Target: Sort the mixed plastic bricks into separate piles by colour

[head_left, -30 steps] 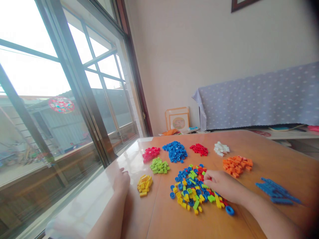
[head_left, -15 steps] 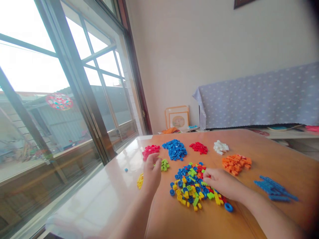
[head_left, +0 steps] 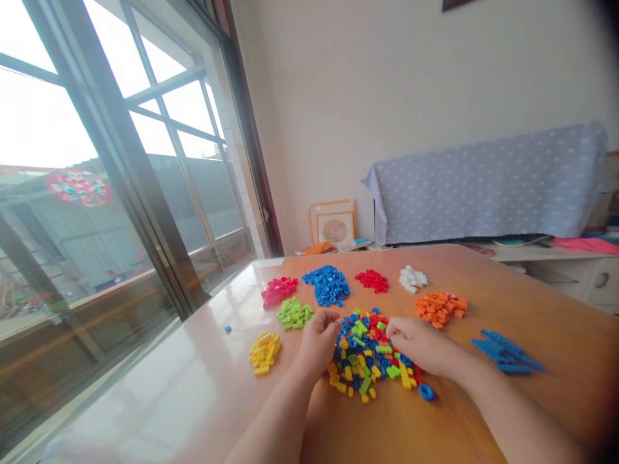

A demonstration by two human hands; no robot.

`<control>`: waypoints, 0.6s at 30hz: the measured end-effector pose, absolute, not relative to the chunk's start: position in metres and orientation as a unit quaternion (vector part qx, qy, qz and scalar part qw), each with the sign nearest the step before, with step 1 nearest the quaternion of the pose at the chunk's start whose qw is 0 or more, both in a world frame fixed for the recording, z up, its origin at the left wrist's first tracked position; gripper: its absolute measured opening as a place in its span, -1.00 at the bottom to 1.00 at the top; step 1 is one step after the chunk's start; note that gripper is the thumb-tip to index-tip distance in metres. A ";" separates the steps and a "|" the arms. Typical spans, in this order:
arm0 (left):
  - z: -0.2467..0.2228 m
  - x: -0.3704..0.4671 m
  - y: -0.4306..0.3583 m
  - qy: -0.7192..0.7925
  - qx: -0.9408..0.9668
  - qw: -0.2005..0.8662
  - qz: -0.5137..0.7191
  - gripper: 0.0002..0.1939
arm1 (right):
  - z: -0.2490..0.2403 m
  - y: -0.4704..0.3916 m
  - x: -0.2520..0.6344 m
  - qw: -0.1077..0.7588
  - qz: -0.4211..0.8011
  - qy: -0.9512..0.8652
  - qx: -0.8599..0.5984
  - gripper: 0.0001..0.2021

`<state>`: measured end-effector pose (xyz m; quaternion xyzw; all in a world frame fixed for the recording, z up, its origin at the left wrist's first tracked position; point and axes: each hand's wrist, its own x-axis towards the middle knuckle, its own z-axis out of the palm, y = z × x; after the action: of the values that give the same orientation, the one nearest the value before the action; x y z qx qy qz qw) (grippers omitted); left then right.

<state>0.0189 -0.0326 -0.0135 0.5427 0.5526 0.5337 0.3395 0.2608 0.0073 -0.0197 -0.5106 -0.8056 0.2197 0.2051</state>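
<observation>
Head view: we are newly bringing our left hand opposite our right hand, putting mixed bricks within both curled fingers' reach, pinching indiscernible.

The bare left hand curls loosely, fingertips angled right; the bare right hand bends leftward, fingers curled, both forearms reaching inward from the near side.

Desk: orange-brown. Mixed pile: blue, yellow, lime, red, orange. Single-colour piles, left desk edge to right: yellow, pinkish red, lime, blue, red, white, orange, blue strips. Cloth: grey-lavender, white dots.
</observation>
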 end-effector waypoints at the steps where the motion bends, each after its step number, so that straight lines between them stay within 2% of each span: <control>1: -0.015 0.017 -0.033 0.556 0.552 0.333 0.525 -0.87 | -0.019 0.008 0.261 0.206 0.221 -0.806 -0.509 -0.84; 7: -0.015 0.015 -0.032 0.566 0.575 0.318 0.498 -0.84 | -0.018 0.006 0.263 0.200 0.236 -0.800 -0.513 -0.84; 14: -0.012 0.007 -0.030 0.577 0.545 0.337 0.507 -0.76 | -0.012 -0.003 0.264 0.163 0.309 -0.807 -0.475 -0.85; 18: -0.013 0.003 -0.032 0.583 0.582 0.325 0.465 -0.78 | -0.015 -0.002 0.262 0.165 0.318 -0.803 -0.476 -0.84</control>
<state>0.0035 -0.0320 -0.0131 0.5819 0.5829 0.4649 0.3247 0.2619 -0.0017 -0.0147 -0.4764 -0.8029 0.3181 0.1650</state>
